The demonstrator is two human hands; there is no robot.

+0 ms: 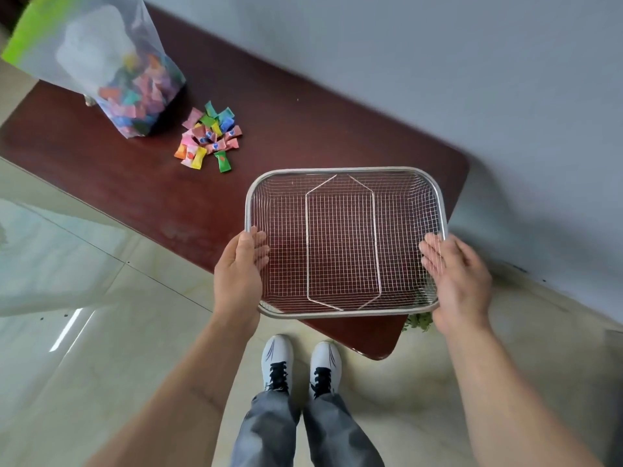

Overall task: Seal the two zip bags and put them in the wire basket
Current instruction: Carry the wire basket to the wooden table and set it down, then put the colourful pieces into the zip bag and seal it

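L hand [241,274], R hand [458,278]: straight fingers press wire basket [344,170] sides, at table [303,129] edge.

A clear zip bag [111,62] with a green top strip stands upper left, holding coloured sweets [141,96]. A rectangular wire basket [344,170] sits level, centre right.

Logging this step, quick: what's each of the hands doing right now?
Left hand: open, straight fingers against the wire basket's left side.
Right hand: open, straight fingers against its right side.
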